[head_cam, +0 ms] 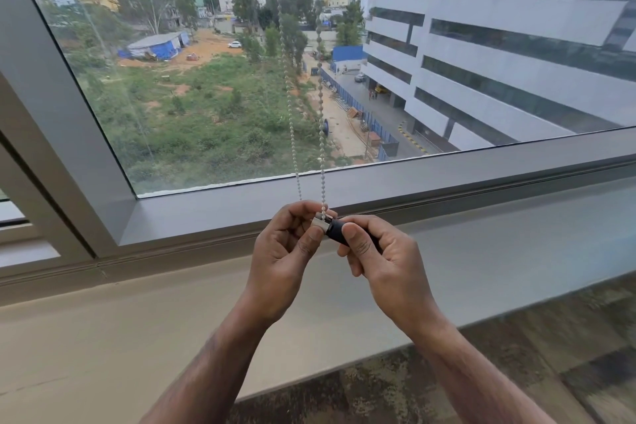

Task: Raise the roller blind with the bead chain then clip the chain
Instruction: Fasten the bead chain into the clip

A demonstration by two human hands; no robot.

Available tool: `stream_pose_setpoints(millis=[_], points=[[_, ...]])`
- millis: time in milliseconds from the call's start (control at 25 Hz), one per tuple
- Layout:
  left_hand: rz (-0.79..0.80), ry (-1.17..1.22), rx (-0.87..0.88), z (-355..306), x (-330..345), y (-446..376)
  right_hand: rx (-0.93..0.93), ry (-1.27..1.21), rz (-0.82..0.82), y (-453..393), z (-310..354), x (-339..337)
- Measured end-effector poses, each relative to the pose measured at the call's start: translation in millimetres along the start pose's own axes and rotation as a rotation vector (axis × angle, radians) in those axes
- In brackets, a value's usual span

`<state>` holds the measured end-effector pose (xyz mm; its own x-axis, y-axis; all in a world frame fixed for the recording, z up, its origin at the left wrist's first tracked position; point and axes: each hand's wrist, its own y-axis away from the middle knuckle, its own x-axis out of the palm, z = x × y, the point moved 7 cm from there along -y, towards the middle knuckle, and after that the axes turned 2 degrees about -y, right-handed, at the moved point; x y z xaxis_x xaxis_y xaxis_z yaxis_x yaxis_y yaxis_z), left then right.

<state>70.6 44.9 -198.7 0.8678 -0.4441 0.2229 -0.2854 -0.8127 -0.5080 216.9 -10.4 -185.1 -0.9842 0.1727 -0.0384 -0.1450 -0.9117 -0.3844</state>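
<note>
Two strands of a white bead chain point(321, 96) hang down in front of the window glass and end between my hands. My left hand point(287, 251) pinches the silver metal end of a clip point(321, 220) where the right strand meets it. My right hand point(382, 258) grips the black body of the same clip point(336, 231) from the right side. Both hands are held together just above the window ledge. The roller blind itself is out of view above the frame.
The grey window frame point(413, 179) runs across behind my hands, with a wide beige ledge point(137, 337) below it. A mottled dark floor or counter point(516, 372) lies at the bottom right. Outside are buildings, trees and a road.
</note>
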Motion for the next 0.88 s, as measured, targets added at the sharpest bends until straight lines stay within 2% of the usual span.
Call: stream_pose_setpoints(millis=[520,680,800,880], points=[[0.049,0.003,0.020,-1,4,-1,0.084,-0.101,0.000,1,-6,7],[0.074,0.026,0.021,-1,5,-5,0.211,-0.326,0.004,2,-17,15],[0.101,0.029,-0.003,2,2,-6,0.383,-0.591,0.108,5,-29,26],[0.107,0.025,-0.024,5,-2,-6,0.445,-0.676,0.184,7,-36,33]])
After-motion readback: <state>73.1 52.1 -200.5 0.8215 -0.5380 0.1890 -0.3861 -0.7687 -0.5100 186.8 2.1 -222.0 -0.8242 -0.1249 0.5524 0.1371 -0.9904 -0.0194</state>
